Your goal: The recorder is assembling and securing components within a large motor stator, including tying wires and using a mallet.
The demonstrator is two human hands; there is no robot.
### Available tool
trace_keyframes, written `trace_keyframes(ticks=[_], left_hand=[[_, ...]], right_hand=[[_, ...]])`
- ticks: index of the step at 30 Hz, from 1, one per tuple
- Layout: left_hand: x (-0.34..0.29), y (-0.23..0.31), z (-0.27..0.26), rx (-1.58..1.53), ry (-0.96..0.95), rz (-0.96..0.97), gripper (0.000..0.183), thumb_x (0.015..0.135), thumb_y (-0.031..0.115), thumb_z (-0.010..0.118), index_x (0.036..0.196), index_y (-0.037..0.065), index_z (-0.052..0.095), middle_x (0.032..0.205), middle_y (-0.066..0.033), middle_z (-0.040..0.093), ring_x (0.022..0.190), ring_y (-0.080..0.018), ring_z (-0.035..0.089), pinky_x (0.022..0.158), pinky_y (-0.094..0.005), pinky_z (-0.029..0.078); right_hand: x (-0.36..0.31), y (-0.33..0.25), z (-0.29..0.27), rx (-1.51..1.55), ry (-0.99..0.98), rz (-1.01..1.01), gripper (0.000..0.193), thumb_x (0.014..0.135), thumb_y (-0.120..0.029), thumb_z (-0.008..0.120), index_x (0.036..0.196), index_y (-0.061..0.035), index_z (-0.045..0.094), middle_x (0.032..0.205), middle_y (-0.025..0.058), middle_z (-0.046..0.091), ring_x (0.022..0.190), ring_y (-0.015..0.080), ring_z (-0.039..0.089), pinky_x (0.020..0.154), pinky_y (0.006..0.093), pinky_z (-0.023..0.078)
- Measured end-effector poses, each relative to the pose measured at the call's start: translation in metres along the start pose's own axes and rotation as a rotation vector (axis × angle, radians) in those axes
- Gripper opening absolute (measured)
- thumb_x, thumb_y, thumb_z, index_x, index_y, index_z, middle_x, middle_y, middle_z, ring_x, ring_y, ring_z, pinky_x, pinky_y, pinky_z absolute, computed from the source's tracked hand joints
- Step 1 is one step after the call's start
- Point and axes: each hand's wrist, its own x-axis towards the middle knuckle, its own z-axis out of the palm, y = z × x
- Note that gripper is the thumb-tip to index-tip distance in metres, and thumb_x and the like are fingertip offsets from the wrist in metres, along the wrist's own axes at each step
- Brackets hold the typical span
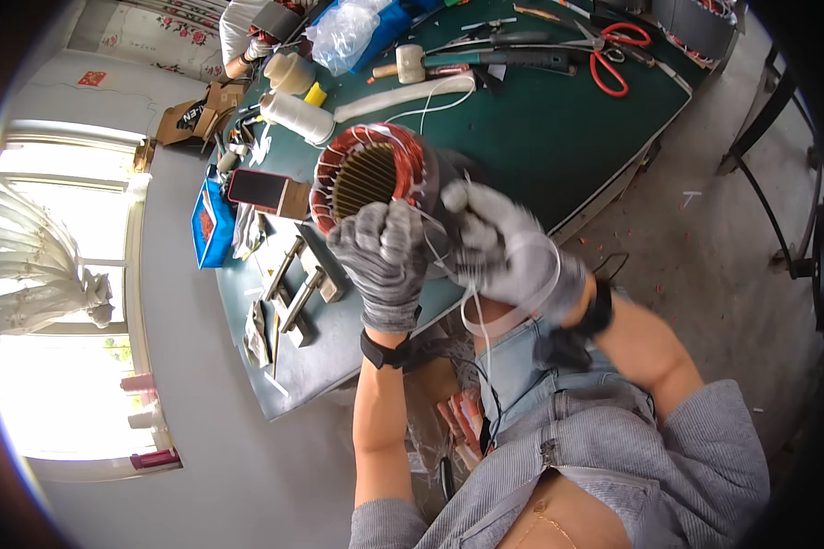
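Observation:
A motor stator (438, 169) with red copper windings lies on the green-topped table, its bore facing left of me. White lacing (324, 203) wraps the winding ring. My left hand (382, 261), in a grey glove, is closed over the near rim of the stator, fingers curled. White cord (475, 316) leaves the winding beside those fingers and hangs in loops between my hands. To the right of the stator is my gloved right hand (513, 242), smeared by motion. Its fingers look bent around the cord, which also loops over the back of the hand.
Beyond the stator are a white cord spool (298, 117), a mallet (410, 66) and red-handled scissors (609, 59). At left lie a phone (257, 190), a blue tray (212, 224) and metal bars (302, 297). Another person's gloved hand (258, 49) works at the far end.

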Motion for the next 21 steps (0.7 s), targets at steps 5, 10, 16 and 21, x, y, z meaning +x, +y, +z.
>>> trace_keyframes(ticks=[5, 10, 16, 21], left_hand=[[-0.008, -0.011, -0.009, -0.038, 0.037, 0.055, 0.025, 0.069, 0.014, 0.061, 0.092, 0.013, 0.051, 0.089, -0.0065, 0.054, 0.078, -0.0253, 0.052, 0.072, -0.0406, 0.036], [-0.005, -0.020, -0.022, -0.188, -0.102, 0.022, 0.027, 0.070, 0.001, 0.062, 0.095, 0.005, 0.054, 0.091, -0.0124, 0.056, 0.084, -0.0304, 0.052, 0.078, -0.0409, 0.040], [0.007, -0.021, -0.028, -0.488, -0.207, -0.343, 0.035, 0.075, 0.003, 0.064, 0.109, 0.002, 0.056, 0.095, -0.0094, 0.058, 0.080, -0.0199, 0.056, 0.072, -0.0301, 0.048], [0.022, -0.009, -0.024, -0.365, -0.224, -0.335, 0.025, 0.070, 0.011, 0.070, 0.094, 0.007, 0.062, 0.079, -0.0069, 0.058, 0.070, -0.0236, 0.055, 0.071, -0.0360, 0.040]], right_hand=[[0.032, -0.001, 0.075, -0.865, 0.150, 0.235, 0.029, 0.085, -0.003, 0.049, 0.113, -0.0105, 0.051, 0.089, 0.0001, 0.058, 0.080, 0.0079, 0.058, 0.071, 0.0265, 0.051], [0.014, -0.003, 0.025, -1.231, 0.182, -0.476, 0.024, 0.094, -0.023, 0.045, 0.093, -0.0030, 0.058, 0.081, -0.0021, 0.054, 0.068, 0.0070, 0.050, 0.061, 0.0206, 0.045], [0.042, -0.054, 0.047, -1.725, -0.235, -0.137, 0.033, 0.086, -0.005, 0.052, 0.119, -0.0055, 0.051, 0.098, 0.0028, 0.055, 0.070, 0.0027, 0.047, 0.057, 0.0132, 0.043], [0.028, -0.104, 0.045, -2.101, -0.217, -0.066, 0.044, 0.083, 0.001, 0.051, 0.126, -0.0076, 0.047, 0.114, 0.0086, 0.056, 0.090, 0.0194, 0.060, 0.068, 0.0307, 0.050]])
